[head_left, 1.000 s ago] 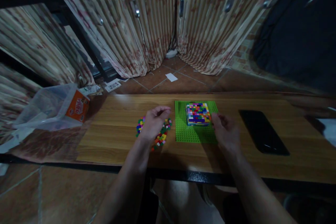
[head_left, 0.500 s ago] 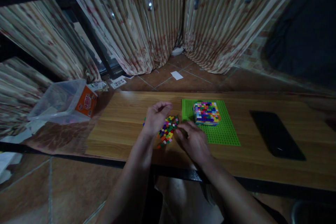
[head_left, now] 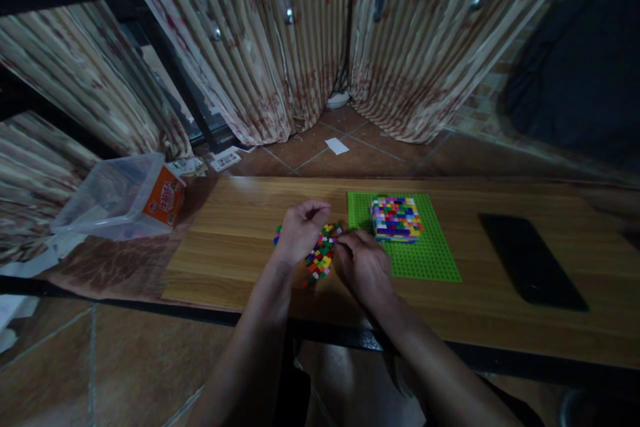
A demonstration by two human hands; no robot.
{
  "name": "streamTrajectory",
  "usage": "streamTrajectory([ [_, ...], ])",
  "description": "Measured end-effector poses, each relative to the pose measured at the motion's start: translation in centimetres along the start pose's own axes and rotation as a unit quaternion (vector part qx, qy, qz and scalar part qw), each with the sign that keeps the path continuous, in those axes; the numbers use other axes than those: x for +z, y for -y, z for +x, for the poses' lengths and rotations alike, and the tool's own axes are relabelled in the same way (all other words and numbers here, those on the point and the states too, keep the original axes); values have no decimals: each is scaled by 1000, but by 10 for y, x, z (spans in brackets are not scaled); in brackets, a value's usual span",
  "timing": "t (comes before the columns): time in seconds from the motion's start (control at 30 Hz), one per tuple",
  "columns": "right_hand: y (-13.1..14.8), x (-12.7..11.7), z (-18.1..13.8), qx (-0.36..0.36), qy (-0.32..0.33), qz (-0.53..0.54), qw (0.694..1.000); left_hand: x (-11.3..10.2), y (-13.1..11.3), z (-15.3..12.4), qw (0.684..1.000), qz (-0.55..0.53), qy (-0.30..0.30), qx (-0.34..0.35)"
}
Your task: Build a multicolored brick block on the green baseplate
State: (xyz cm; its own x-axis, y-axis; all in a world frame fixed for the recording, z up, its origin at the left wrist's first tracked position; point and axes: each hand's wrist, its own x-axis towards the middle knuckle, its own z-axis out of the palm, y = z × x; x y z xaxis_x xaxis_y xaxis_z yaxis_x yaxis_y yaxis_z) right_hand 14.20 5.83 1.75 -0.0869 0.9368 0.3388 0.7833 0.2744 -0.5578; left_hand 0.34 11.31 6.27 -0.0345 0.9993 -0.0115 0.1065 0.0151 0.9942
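Small coloured building bricks lie in a loose pile on the wooden table. Over the pile's left part, my left hand is raised with its fingers curled and closed; whatever they may hold is hidden. My right hand reaches the pile's right edge, thumb and forefinger pinched on a small building brick that barely shows. To the right, a many-coloured block of stacked bricks sits on a green baseplate, near its far edge. My right hand overlaps the baseplate's near left corner in view.
A dark flat slab, perhaps a tablet or phone, lies on the wooden table at the right. A clear plastic bin with an orange label stands beyond the left end. Curtains hang behind, with papers on the tiled floor.
My right thumb and forefinger have closed together at the pile's edge. My left hand stays closed over the bricks, nearly unmoved. The whole view has shifted slightly.
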Motion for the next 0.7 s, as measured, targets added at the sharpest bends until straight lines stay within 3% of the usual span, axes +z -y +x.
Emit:
streamTrajectory([
  [0.23, 0, -28, -6, -5, -35, 131, 991, 1, -3, -1, 1000, 26, 6, 6],
  [0.4, -19, -62, -16, 52, -100, 170, 979, 6, -2, -1, 998, 53, 15, 12],
  [0.53, -50, -83, -19, 121, -165, 139, 969, 10, -2, -3, 998, 45, 34, 1],
  [0.7, -75, -95, -17, 166, -152, 32, 974, 16, -1, -3, 998, 37, 52, -4],
])
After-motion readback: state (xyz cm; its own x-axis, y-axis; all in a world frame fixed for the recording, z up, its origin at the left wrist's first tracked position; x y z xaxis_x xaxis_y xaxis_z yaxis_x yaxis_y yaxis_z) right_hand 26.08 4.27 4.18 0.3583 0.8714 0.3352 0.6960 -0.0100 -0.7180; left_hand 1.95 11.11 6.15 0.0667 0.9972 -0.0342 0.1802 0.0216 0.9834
